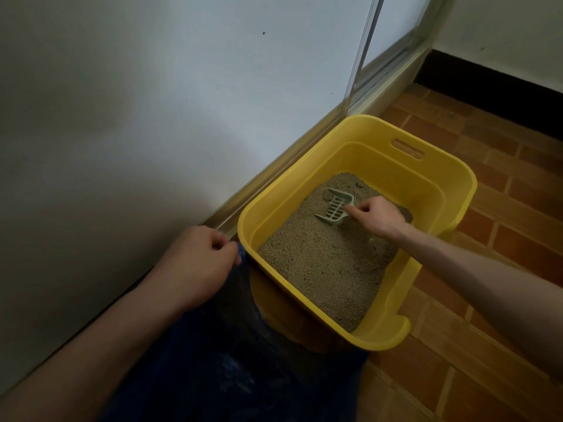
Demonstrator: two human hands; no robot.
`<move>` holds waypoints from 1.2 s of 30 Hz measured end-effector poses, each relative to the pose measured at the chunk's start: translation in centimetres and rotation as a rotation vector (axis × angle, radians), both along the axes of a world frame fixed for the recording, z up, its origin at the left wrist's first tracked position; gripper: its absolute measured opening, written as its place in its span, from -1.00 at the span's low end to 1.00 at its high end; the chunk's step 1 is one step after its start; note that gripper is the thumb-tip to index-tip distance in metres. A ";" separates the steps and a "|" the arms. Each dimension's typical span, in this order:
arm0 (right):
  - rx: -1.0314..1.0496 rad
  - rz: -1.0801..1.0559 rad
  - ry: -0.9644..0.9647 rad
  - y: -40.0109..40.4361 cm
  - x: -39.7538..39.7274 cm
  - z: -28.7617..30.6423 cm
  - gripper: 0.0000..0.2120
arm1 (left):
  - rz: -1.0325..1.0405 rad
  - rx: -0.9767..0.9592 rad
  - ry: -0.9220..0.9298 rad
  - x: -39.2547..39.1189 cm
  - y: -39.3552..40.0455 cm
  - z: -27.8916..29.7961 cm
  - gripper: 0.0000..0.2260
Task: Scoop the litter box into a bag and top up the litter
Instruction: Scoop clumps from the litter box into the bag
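A yellow litter box (pixel 396 303) sits on a brick-patterned floor (pixel 487 300), its long side close beside the metal track of a sliding door (pixel 274 178). The box holds a layer of sandy litter (pixel 323 263), thicker toward the far end of the box, with a few darker clumps (pixel 327 194) lying near the far wall. One wall of the box has a handle slot cut through it.

The right hand (pixel 377 217) reaches into the box from the side away from the door and grips the handle of a pale green scoop (pixel 335 207), fingers curled round it. The slotted head of the scoop rests on the litter in the far half of the box, next to one of the clumps.

The left hand (pixel 207 263) is outside the box, just beside its near corner on the door side. Its fingers pinch the edge of a dark blue bag (pixel 237 360), which hangs down against the near wall of the box and spreads below it toward the person.
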State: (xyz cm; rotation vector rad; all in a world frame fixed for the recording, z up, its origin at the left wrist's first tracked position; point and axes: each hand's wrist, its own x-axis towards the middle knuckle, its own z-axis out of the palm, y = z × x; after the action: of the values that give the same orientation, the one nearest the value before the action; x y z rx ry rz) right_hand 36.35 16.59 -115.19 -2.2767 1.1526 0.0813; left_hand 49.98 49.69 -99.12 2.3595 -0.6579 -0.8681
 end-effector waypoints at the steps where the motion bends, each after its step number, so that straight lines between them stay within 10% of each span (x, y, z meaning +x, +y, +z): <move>1: 0.013 0.001 -0.019 0.1 -0.2 0.0 -0.59 | 0.001 -0.001 0.003 0.1 0.0 -0.2 -0.79; 36: 0.070 0.114 -0.162 5.8 -5.5 4.9 -0.58 | -0.005 -0.020 -0.037 -1.3 -0.5 1.2 -0.76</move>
State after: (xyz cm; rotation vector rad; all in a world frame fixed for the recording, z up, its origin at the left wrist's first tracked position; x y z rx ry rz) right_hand 30.85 22.40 -110.28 -2.2403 0.9233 -0.0184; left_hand 48.66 49.17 -97.93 2.3618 -0.6846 -0.8180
